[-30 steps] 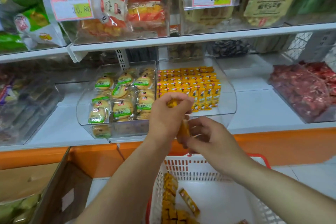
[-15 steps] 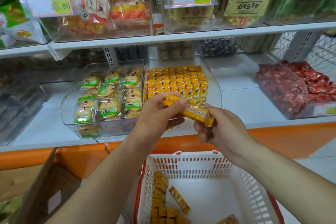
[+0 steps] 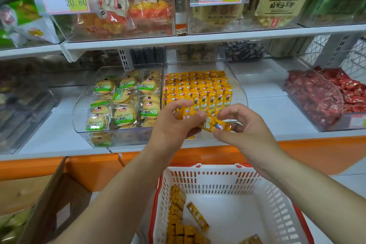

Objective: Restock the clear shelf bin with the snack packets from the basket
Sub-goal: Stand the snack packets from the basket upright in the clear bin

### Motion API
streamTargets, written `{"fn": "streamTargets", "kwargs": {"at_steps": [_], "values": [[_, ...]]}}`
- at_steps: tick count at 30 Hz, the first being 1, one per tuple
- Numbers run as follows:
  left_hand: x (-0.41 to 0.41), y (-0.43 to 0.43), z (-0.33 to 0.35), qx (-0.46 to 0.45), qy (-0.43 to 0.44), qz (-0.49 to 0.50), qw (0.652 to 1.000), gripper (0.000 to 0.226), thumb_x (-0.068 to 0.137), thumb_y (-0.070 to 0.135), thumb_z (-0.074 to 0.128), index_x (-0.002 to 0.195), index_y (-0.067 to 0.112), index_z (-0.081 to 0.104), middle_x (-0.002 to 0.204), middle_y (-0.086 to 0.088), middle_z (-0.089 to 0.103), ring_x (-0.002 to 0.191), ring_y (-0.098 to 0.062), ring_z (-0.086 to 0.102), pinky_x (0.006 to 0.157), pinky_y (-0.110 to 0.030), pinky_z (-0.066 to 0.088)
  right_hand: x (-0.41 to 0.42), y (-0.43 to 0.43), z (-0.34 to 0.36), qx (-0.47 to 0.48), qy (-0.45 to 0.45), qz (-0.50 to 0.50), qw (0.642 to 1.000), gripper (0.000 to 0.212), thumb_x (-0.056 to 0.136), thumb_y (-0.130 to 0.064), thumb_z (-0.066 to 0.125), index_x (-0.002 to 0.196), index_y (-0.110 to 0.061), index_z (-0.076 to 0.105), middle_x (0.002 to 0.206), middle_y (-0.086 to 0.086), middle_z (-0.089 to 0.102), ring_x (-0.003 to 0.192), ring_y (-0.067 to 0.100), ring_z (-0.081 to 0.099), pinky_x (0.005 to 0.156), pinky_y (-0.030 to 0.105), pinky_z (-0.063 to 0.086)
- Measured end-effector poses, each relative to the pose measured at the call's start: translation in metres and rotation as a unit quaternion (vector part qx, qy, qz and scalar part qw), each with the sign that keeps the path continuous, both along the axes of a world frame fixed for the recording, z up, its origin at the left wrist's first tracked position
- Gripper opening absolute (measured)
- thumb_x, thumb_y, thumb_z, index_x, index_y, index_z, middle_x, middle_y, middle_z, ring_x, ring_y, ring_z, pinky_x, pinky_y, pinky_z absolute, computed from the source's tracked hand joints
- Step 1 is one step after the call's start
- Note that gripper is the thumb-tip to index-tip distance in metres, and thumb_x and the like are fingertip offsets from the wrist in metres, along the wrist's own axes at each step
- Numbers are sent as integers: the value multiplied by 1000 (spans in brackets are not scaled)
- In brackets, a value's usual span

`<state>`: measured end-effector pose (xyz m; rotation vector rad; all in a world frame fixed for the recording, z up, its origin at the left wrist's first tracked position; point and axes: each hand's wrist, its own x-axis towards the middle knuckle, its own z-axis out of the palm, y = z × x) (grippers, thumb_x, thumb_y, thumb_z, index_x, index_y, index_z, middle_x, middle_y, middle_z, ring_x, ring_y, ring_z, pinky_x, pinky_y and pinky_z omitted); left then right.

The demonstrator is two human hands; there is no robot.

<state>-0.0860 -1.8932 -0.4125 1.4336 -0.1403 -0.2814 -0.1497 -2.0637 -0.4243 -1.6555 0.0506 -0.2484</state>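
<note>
L hand [image 3: 174,127] is gripping a small bunch of yellow snack packets [image 3: 213,124], its fingers [image 3: 177,106] curling round the bunch's L end. R hand [image 3: 245,130] is pinching the bunch's R end, its fingers [image 3: 229,110] arching narrowly over it, w/ lower ones tucking under. The bunch is lying tilted between both sets of fingers, R end lower. The clear shelf bin [image 3: 240,95] is sitting on the shelf just beyond the fingertips, w/ rows of upright packets [image 3: 208,93] filling its back & middle. The white basket [image 3: 221,179] is sitting below the wrists; loose packets [image 3: 179,230] are lying along its L side, well apart from the fingers. A cookie bin [image 3: 118,103] is standing L of the L fingers, just beside the clear bin.
</note>
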Motion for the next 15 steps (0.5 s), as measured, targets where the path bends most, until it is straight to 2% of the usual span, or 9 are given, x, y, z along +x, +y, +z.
{"fn": "streamTargets", "kwargs": {"at_steps": [3,5,6,8,11,13,15], "values": [[0,-1,-1,3,-8,11,1000,72,69,27,85,129,2,56,94,-25,70,89,-33,75,89,-45,62,-1,5,1,-58,1,19,998,17,83,-15,78,86,-28,68,88,-12,71,78,6,68,66,19,52],[0,-1,0,20,-21,16,999,79,65,34,84,128,-3,55,82,-13,66,85,-29,74,90,-47,61,2,9,5,-102,-4,2,995,9,90,-21,69,84,-27,68,85,-12,70,82,6,67,70,23,53],[0,0,1,25,-24,17,999,77,65,35,83,128,-2,55,86,-12,68,87,-28,74,90,-48,61,4,10,8,-110,-5,-11,994,11,93,-22,64,85,-27,69,86,-12,69,87,8,66,75,27,54],[1,0,2,19,-21,20,999,67,72,32,82,127,4,56,99,-23,72,92,-31,75,88,-45,62,13,9,17,-81,8,-15,997,12,97,-21,59,96,-29,68,96,-11,71,96,13,68,83,36,56],[6,0,3,-21,-5,41,999,49,85,19,79,124,1,55,92,-21,74,85,-29,75,83,-42,64,24,4,23,-65,61,60,994,24,88,-30,67,110,-37,66,105,-9,71,93,15,71,83,43,58],[12,0,4,-65,24,51,996,47,89,16,76,126,-2,54,98,-22,74,89,-31,75,83,-41,64,30,2,23,-77,61,72,993,34,81,-22,79,110,-36,68,104,-6,71,85,17,72,76,40,61],[18,2,4,-87,30,54,994,42,90,17,76,122,-2,57,97,-17,76,85,-25,75,77,-33,63,41,0,24,-35,38,41,998,39,77,-10,83,107,-31,70,101,-3,73,81,16,69,71,31,58]]}}
